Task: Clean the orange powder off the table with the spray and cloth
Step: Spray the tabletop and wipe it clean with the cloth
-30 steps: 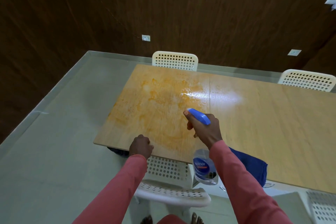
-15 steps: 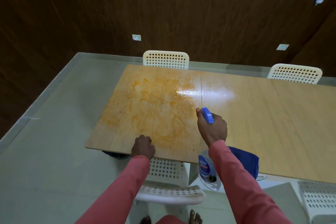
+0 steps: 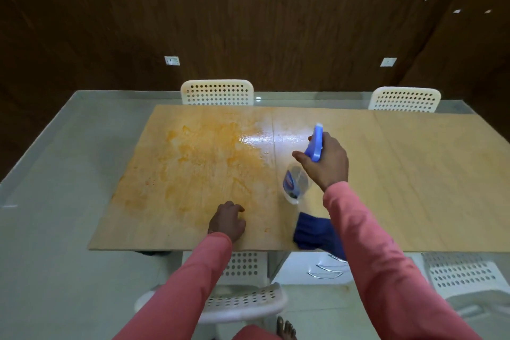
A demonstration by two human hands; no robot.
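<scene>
table: pale wood-grain top [image 3: 414, 188], flat rectangle, thin seam down the middle
orange powder: dusty, smeared blotches [image 3: 198, 163] across the table's left half, thinning toward the seam
wet patch: glossy sheen [image 3: 259, 138] at the table's far middle, on the seam
left hand: [image 3: 226, 222] rests on the table near its front edge, at the powder's near fringe; fingers loosely curled, tips on the wood, holding nothing
spray: clear plastic bottle, blue label, blue trigger head [image 3: 303, 168]; held tilted above the table, just right of the seam
right hand: [image 3: 327, 161] fingers wrapped round the spray's neck, forefinger stretched toward the trigger
cloth: dark blue, soft, crumpled [image 3: 311, 233]; lies on the table's front edge, below the spray, partly behind the right sleeve
chairs: white perforated plastic; two beyond the table's far edge [image 3: 217, 92], others tucked under the near edge
</scene>
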